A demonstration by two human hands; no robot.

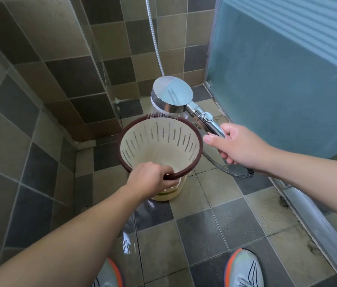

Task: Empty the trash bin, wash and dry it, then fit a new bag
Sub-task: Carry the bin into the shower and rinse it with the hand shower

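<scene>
A cream slotted trash bin with a dark brown rim stands on the tiled shower floor, tipped slightly toward me. My left hand grips the near part of its rim, fingers curled over the edge. My right hand holds the handle of a chrome shower head, which hovers just above the bin's far rim. Thin jets of water fall from the shower head into the bin. No bag is in the bin.
A metal shower hose loops on the floor right of the bin and also runs up the wall. A frosted glass door closes the right side. Tiled walls meet in the corner behind. The floor tiles are wet. My shoes show at the bottom.
</scene>
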